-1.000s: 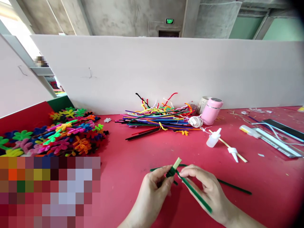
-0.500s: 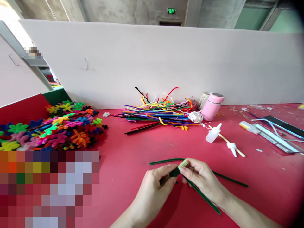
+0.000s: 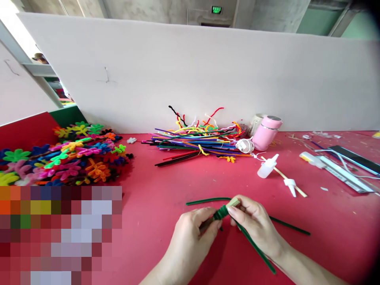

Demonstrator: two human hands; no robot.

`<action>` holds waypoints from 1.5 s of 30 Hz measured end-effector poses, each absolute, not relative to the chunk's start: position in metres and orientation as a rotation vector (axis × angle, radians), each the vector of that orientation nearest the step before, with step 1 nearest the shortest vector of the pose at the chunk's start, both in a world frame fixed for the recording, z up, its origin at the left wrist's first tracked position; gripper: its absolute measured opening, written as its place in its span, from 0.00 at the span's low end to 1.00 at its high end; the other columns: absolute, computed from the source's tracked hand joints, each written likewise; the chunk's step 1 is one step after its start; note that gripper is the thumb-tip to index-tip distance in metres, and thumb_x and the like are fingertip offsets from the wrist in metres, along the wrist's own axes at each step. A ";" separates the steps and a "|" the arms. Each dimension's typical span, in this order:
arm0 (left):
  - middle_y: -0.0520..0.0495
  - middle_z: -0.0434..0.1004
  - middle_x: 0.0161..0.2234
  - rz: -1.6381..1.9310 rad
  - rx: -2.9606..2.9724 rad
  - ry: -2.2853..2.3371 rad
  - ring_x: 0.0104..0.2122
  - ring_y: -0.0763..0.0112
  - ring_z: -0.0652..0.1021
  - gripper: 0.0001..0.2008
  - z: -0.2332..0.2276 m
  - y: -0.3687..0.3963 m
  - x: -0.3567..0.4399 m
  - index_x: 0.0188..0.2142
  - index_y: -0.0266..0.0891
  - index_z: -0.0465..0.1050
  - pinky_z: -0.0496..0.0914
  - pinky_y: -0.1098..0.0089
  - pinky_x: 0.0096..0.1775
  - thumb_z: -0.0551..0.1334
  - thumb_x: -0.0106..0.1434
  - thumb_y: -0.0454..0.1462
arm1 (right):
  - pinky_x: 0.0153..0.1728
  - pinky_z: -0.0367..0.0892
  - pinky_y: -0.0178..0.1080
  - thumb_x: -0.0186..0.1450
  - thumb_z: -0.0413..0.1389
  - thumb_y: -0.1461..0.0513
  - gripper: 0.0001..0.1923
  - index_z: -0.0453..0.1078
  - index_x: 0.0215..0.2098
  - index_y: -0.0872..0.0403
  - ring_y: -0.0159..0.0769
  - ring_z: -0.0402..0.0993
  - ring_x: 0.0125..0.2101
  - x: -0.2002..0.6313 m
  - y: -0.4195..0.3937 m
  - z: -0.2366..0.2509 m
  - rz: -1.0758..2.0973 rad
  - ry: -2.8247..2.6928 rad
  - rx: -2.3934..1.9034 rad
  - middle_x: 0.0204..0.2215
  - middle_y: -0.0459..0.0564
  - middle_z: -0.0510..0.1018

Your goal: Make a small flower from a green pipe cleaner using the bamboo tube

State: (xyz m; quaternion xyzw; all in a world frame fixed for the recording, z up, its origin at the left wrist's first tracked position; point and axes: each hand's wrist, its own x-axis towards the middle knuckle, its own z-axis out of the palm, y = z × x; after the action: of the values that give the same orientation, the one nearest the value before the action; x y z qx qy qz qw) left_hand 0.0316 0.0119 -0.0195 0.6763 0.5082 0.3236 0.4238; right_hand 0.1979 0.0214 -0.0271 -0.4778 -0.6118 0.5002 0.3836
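Low center of the frame: left hand (image 3: 190, 233) and right hand (image 3: 252, 223) both pinch a green pipe cleaner (image 3: 221, 213) coiled round pale sticks (image 3: 233, 203), grips touching, above the red desk (image 3: 166, 190).

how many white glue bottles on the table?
2. One small squeeze bottle lies right of the pipe-cleaner pile, below the pink cup. One yellow-capped bottle lies further right. Others may be hidden.

Both hands meet over the red table (image 3: 166, 186): the left hand (image 3: 190, 237) pinches what looks like a pale stick (image 3: 233, 203), the right hand (image 3: 255, 223) wrapping a green pipe cleaner (image 3: 252, 245) round it. Behind lie loose pipe cleaners (image 3: 192, 142).
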 end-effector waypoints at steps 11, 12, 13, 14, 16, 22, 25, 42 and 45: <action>0.55 0.59 0.18 0.710 1.742 1.315 0.20 0.77 0.58 0.10 -0.022 0.013 0.031 0.24 0.35 0.70 0.55 0.77 0.23 0.52 0.57 0.35 | 0.24 0.57 0.29 0.63 0.49 0.58 0.11 0.62 0.26 0.55 0.27 0.60 0.21 0.198 0.021 -0.030 1.272 -1.528 -1.211 0.18 0.41 0.65; 0.55 0.58 0.18 0.700 1.740 1.324 0.20 0.77 0.57 0.11 -0.022 0.013 0.032 0.24 0.34 0.70 0.54 0.77 0.22 0.52 0.57 0.35 | 0.24 0.57 0.29 0.63 0.49 0.57 0.11 0.62 0.26 0.55 0.27 0.60 0.21 0.198 0.021 -0.030 1.274 -1.527 -1.207 0.19 0.41 0.65; 0.55 0.57 0.18 0.693 1.737 1.334 0.20 0.77 0.57 0.11 -0.022 0.013 0.032 0.24 0.34 0.69 0.54 0.77 0.22 0.52 0.57 0.35 | 0.23 0.57 0.29 0.63 0.49 0.57 0.11 0.62 0.26 0.55 0.27 0.60 0.21 0.198 0.021 -0.031 1.277 -1.525 -1.205 0.19 0.41 0.65; 0.55 0.56 0.18 0.688 1.735 1.346 0.20 0.77 0.57 0.11 -0.022 0.013 0.033 0.23 0.34 0.69 0.53 0.77 0.22 0.52 0.57 0.35 | 0.23 0.57 0.29 0.62 0.49 0.57 0.11 0.62 0.26 0.55 0.27 0.60 0.21 0.198 0.021 -0.030 1.279 -1.521 -1.205 0.18 0.41 0.65; 0.56 0.55 0.18 0.673 1.733 1.369 0.20 0.77 0.56 0.11 -0.021 0.013 0.033 0.22 0.34 0.68 0.52 0.76 0.22 0.52 0.57 0.35 | 0.23 0.57 0.29 0.62 0.49 0.57 0.12 0.63 0.25 0.55 0.27 0.60 0.21 0.197 0.021 -0.029 1.284 -1.512 -1.215 0.18 0.41 0.64; 0.55 0.56 0.18 0.663 1.727 1.395 0.20 0.77 0.57 0.11 -0.021 0.013 0.034 0.22 0.34 0.69 0.52 0.76 0.22 0.52 0.56 0.35 | 0.22 0.56 0.29 0.62 0.50 0.57 0.12 0.63 0.26 0.56 0.26 0.60 0.20 0.197 0.023 -0.029 1.319 -1.512 -1.190 0.18 0.41 0.64; 0.55 0.58 0.18 0.680 1.711 1.380 0.20 0.77 0.57 0.11 -0.023 0.013 0.034 0.26 0.34 0.71 0.53 0.76 0.22 0.52 0.57 0.36 | 0.22 0.56 0.29 0.62 0.50 0.57 0.11 0.63 0.26 0.56 0.26 0.60 0.20 0.198 0.023 -0.030 1.343 -1.498 -1.179 0.18 0.41 0.64; 0.53 0.69 0.24 0.868 1.454 1.072 0.23 0.76 0.63 0.17 -0.022 0.016 0.033 0.45 0.40 0.71 0.60 0.77 0.26 0.55 0.56 0.31 | 0.23 0.60 0.28 0.62 0.51 0.58 0.10 0.65 0.29 0.57 0.25 0.63 0.21 0.196 0.023 -0.032 1.409 -1.475 -1.124 0.19 0.42 0.68; 0.53 0.70 0.22 0.917 1.296 1.080 0.19 0.78 0.63 0.15 -0.023 0.019 0.032 0.43 0.38 0.72 0.59 0.78 0.23 0.57 0.55 0.33 | 0.26 0.64 0.29 0.64 0.48 0.58 0.10 0.67 0.35 0.56 0.27 0.67 0.23 0.196 0.023 -0.035 1.400 -1.473 -1.134 0.24 0.45 0.74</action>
State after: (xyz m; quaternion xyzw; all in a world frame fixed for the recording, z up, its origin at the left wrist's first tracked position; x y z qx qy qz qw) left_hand 0.0324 0.0190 -0.0230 0.5531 0.4606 0.3911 0.5735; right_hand 0.1960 0.0225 -0.0347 -0.4474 -0.5813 0.5524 0.3959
